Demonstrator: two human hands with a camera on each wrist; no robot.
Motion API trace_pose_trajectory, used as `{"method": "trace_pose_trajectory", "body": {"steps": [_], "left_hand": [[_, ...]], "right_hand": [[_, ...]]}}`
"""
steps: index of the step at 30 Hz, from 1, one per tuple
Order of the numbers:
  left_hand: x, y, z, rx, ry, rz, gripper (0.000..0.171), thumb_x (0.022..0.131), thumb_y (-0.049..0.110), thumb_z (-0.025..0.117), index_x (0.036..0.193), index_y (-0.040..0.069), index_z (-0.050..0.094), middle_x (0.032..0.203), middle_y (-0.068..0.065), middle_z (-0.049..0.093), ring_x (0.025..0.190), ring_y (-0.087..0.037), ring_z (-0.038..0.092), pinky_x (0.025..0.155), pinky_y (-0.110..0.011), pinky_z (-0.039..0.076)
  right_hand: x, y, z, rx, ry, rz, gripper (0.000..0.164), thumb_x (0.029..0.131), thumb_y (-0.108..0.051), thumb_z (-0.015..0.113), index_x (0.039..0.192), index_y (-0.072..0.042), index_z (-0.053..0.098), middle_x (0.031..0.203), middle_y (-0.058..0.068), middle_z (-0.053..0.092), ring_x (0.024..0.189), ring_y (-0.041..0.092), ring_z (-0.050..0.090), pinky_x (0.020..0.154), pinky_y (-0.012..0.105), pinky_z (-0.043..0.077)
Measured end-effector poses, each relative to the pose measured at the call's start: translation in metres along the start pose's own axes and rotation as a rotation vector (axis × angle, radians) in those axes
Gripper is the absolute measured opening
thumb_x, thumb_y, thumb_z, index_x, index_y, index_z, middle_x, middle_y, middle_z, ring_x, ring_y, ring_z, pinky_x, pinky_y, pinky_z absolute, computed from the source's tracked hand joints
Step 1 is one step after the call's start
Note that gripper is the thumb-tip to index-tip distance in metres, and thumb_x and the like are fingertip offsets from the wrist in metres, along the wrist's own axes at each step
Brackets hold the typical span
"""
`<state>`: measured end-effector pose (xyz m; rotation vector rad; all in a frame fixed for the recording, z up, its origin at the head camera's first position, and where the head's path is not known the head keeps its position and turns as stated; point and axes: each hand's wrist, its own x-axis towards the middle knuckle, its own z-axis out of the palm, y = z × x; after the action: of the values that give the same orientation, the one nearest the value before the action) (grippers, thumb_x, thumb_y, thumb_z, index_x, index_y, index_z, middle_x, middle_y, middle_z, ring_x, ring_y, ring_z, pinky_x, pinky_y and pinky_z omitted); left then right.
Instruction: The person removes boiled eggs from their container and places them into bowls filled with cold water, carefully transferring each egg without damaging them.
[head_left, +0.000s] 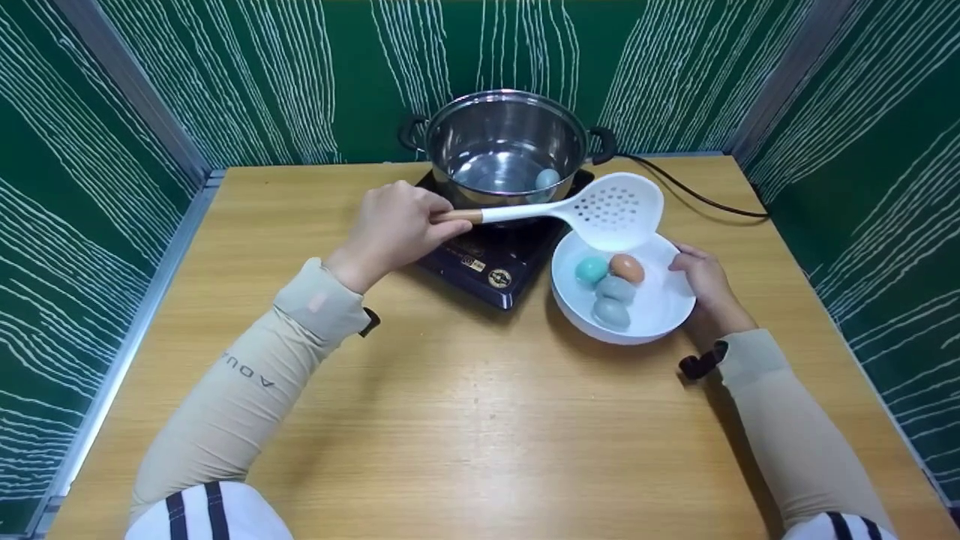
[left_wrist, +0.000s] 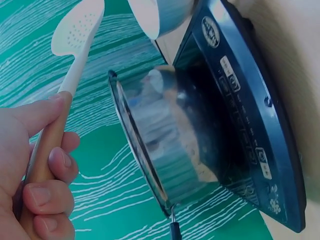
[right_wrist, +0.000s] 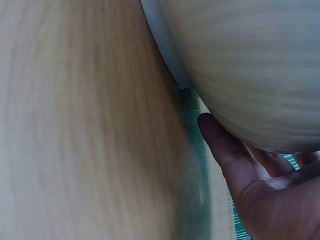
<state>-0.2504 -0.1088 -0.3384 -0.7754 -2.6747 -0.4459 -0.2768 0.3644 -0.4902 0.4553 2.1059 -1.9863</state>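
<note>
My left hand [head_left: 397, 225] grips the wooden handle of a white slotted spoon [head_left: 616, 214]. The spoon's perforated head hangs over the far edge of a white bowl [head_left: 664, 319] and carries no egg. Inside the bowl lie several eggs: a teal egg [head_left: 592, 269], a brown egg [head_left: 627, 268] and pale grey-blue ones [head_left: 612, 313]. At the bowl's right side, my right hand [head_left: 709, 285] holds it, thumb over the rim and fingers against the outside. In the right wrist view the bowl's curved wall [right_wrist: 260, 75] hides part of those fingers.
A steel pot [head_left: 469, 150] stands on a dark induction cooker [head_left: 487, 274], with one pale blue egg [head_left: 547, 178] inside it. From behind the pot a black cable [head_left: 697, 193] runs right across the wooden table [head_left: 450, 420]. Green panels with white streaks surround the table.
</note>
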Motion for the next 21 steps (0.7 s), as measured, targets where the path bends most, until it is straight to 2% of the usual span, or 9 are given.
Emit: {"method": "trace_pose_trajectory", "body": {"steps": [3,7,16,19,21], "left_hand": [[0.002,-0.003,-0.003,-0.008,0.008,-0.023,0.043,0.101,0.052,0.075,0.087,0.013,0.082,0.070,-0.003,0.065,0.068,-0.026,0.059,0.062,-0.045,0.046],[0.005,-0.008,-0.008,-0.020,0.018,-0.045,0.044,0.101,0.053,0.075,0.088,0.011,0.082,0.071,-0.003,0.065,0.067,-0.025,0.059,0.060,-0.042,0.044],[0.013,-0.021,-0.017,0.000,0.028,-0.086,0.047,0.104,0.052,0.072,0.081,0.011,0.078,0.073,-0.002,0.061,0.067,-0.023,0.055,0.057,-0.035,0.034],[0.016,-0.025,-0.021,0.002,0.019,-0.122,0.045,0.104,0.053,0.071,0.087,0.012,0.082,0.076,-0.004,0.065,0.068,-0.022,0.056,0.056,-0.033,0.033],[0.019,-0.028,-0.022,0.004,0.012,-0.149,0.044,0.103,0.053,0.071,0.095,0.013,0.085,0.081,-0.005,0.069,0.070,-0.022,0.057,0.056,-0.033,0.033]], "right_hand": [[0.001,0.000,0.000,-0.018,0.009,0.004,0.069,0.103,-0.005,0.045,0.170,-0.009,0.032,0.179,0.009,0.025,0.167,0.025,0.028,0.132,0.031,0.029],[0.000,0.000,0.001,0.023,0.001,0.018,0.069,0.103,-0.004,0.045,0.171,-0.011,0.032,0.180,0.006,0.023,0.168,0.025,0.025,0.134,0.034,0.025],[0.000,0.001,0.000,0.017,-0.024,0.015,0.070,0.103,-0.005,0.043,0.172,-0.011,0.029,0.181,0.006,0.020,0.169,0.025,0.020,0.135,0.037,0.021],[0.000,0.002,0.000,0.023,-0.020,0.011,0.070,0.103,-0.005,0.044,0.171,-0.011,0.029,0.181,0.006,0.019,0.169,0.024,0.020,0.135,0.035,0.022],[0.001,0.002,0.001,0.027,-0.002,-0.004,0.070,0.103,-0.004,0.045,0.171,-0.009,0.030,0.180,0.008,0.022,0.167,0.022,0.026,0.132,0.031,0.027]]}}
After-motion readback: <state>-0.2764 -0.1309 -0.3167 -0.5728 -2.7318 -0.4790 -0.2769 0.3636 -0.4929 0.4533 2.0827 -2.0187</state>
